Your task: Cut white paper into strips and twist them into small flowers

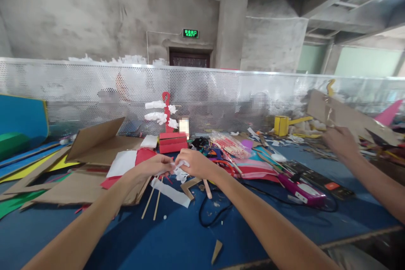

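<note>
Both my hands meet over the middle of the table, their fingers closed on a crumpled strip of white paper (pixel 181 174). My left hand (pixel 160 164) pinches its left side, and my right hand (pixel 196 163) grips it from the right. Below them a flat white paper strip (pixel 171 193) lies on the table across two thin wooden sticks (pixel 148 202). Just behind stands a red box (pixel 173 142) with a red upright post (pixel 166 112), which has white crumpled paper tufts fixed to its sides.
Cardboard sheets (pixel 76 185) lie at left. To the right are a packet of red-and-white sticks (pixel 232 145), a magenta device (pixel 302 190), a black power strip (pixel 319 177) and a black cable (pixel 202 215). A co-worker's hand (pixel 343 143) holds cardboard (pixel 338 114). A perforated metal panel (pixel 234 97) stands behind.
</note>
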{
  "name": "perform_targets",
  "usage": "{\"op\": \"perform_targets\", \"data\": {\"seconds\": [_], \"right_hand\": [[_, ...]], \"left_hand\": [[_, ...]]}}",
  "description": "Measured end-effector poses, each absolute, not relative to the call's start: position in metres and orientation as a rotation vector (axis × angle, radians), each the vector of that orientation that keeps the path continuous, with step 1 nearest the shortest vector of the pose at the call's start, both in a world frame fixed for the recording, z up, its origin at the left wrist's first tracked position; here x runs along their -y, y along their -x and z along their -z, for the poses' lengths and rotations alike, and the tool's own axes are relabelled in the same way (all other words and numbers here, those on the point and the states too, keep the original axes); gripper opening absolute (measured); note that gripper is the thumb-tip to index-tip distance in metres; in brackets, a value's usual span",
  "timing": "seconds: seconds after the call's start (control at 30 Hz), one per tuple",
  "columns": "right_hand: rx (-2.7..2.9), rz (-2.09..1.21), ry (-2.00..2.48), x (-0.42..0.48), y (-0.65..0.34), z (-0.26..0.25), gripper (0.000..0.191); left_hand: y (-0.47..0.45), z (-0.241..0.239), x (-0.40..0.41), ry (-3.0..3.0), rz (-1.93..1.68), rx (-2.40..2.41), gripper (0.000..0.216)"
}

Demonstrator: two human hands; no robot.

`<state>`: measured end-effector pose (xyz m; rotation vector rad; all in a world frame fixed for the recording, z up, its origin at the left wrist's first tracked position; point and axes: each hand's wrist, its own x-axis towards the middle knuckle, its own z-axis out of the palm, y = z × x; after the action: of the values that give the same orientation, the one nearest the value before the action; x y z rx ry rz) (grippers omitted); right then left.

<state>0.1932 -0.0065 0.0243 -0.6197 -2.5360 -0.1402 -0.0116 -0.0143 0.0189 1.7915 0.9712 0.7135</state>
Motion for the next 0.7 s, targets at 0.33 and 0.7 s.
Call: {"op": "perform_targets", "data": {"seconds": [0.33,0.7], "right_hand": [[2.510,0.151,0.584,0.0116,-0.1962,-0.0297,0.016],[2.546,0.207,0.553,0.0063,-0.1973,-0.0294,0.013]], "left_hand": [[0.0135,-0.0143,0.0086,-1.823,-0.713,-0.997,0.022],[0.0131,-0.0137,0.0053,-1.895,-0.635,-1.001,0.019]]}}
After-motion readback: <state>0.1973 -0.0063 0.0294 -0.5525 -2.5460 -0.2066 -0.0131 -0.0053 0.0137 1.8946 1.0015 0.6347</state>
